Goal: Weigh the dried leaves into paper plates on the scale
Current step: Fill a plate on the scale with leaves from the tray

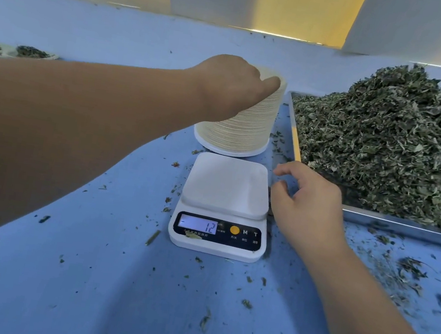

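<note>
Bench (78, 303), blue and strewn with crumbs, carries everything. Leaves (389, 140) heap in a steel tray (405, 224) at right. Plates (242, 130) stack tall behind the scale (226, 185), which reads minus 12. Left hand (232, 82) lies on the stack's top, thumb (272, 83) at the rim; whether it grips, I cannot tell. Right hand (311, 200) hovers just right of the scale, fingers loosely curled, holding nothing. Filled plates (34, 53) sit far left.
</note>
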A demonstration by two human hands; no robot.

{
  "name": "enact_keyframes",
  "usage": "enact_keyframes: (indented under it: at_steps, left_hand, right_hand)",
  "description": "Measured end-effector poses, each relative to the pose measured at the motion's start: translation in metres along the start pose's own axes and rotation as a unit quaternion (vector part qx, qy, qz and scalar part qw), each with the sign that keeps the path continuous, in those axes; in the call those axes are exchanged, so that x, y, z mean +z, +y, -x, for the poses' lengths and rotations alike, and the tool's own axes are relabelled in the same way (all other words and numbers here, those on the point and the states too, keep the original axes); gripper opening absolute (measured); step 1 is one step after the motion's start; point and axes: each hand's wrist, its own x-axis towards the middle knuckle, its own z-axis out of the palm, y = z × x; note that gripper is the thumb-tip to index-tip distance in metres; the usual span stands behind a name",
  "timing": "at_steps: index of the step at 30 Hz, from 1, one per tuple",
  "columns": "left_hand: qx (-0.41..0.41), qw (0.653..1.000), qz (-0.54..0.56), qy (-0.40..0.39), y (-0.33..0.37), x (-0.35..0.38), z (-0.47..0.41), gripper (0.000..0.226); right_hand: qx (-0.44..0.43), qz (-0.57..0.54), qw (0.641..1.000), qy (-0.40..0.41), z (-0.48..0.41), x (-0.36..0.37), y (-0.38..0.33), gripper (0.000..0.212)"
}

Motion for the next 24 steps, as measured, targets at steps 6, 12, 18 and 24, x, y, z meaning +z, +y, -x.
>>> enact_keyframes:
  at_steps: [6, 12, 18, 24]
  left_hand:
    - [-0.128, 0.986, 0.077, 0.068, -0.001, 0.002, 0.006, 0.028]
    - [-0.322, 0.892, 0.254, 0.192, -0.001, 0.006, 0.011, 0.025]
    - [-0.382, 0.717, 0.465, 0.353, 0.026, 0.023, 0.049, 0.028]
    - [-0.390, 0.643, 0.555, 0.355, 0.066, 0.039, 0.100, 0.038]
  right_hand:
    - [-0.002, 0.006, 1.000, 0.009, 0.001, 0.000, -0.001, 0.019]
    - [-0.007, 0.010, 1.000, -0.002, 0.001, 0.000, -0.002, 0.021]
    - [0.023, -0.063, 0.998, 0.017, -0.002, -0.002, 0.002, 0.050]
    - [0.042, -0.133, 0.990, 0.035, -0.002, 0.000, 0.006, 0.076]
